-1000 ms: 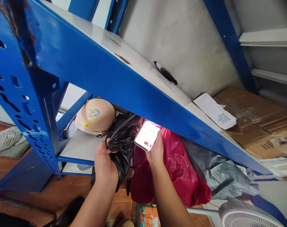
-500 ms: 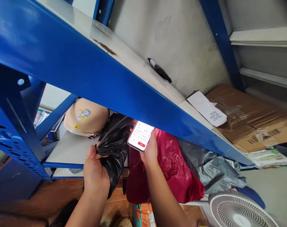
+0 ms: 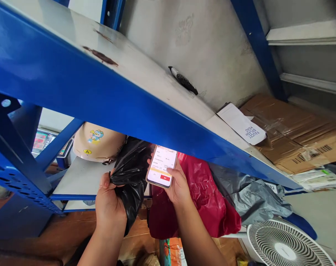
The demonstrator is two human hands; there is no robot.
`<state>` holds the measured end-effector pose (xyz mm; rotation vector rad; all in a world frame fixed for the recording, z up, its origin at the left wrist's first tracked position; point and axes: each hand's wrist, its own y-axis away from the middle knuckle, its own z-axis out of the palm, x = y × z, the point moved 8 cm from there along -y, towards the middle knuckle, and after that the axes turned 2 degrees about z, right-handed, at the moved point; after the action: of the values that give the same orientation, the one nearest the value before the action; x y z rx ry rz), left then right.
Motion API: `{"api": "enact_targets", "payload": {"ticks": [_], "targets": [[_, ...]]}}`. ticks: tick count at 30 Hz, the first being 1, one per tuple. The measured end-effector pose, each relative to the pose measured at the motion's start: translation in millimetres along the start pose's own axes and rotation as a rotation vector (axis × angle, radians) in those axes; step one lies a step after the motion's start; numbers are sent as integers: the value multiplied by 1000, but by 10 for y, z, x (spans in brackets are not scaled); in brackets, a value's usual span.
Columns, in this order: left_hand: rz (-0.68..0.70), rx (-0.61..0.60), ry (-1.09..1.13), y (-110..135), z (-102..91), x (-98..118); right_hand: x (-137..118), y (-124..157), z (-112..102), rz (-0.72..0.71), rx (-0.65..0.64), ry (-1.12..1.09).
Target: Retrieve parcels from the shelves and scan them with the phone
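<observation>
My left hand (image 3: 111, 201) is closed on the gathered edge of a black plastic bag (image 3: 133, 166), which hangs over the lower shelf's edge. In my right hand (image 3: 179, 183) lies a smartphone (image 3: 160, 168) with a lit white screen and a red button near its bottom. The thumb of that hand reaches over the screen's right side. Behind the right forearm hangs a crimson plastic bag (image 3: 204, 201). A cream helmet (image 3: 98, 142) with a bird sticker sits on the lower shelf (image 3: 81, 177), left of the black bag.
A blue shelf beam (image 3: 107, 99) crosses above my hands. On the upper shelf lie a black pen (image 3: 183, 79), a white paper box (image 3: 242, 123) and a cardboard box (image 3: 301, 136). Grey plastic bags (image 3: 256, 201) and a fan (image 3: 284, 242) are at the right.
The phone has come slightly lower and nearer, and my right thumb has moved from its edge onto the screen. The left hand keeps its hold on the black bag. The view has shifted slightly.
</observation>
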<state>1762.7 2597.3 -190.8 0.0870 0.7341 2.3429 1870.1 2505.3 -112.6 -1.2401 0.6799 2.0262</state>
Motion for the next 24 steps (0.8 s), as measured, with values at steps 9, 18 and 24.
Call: {"api": "enact_targets", "payload": {"ticks": [9,18,24], "targets": [[51,51,-150,56,16,27,17,366,30,114,-118,-11],[-90,-84,-150,95,34,-95,183,663,-38,236,-100,-39],[-89,-2,-126,16,-79,-96,316,1037,-117,356,-151,14]]}}
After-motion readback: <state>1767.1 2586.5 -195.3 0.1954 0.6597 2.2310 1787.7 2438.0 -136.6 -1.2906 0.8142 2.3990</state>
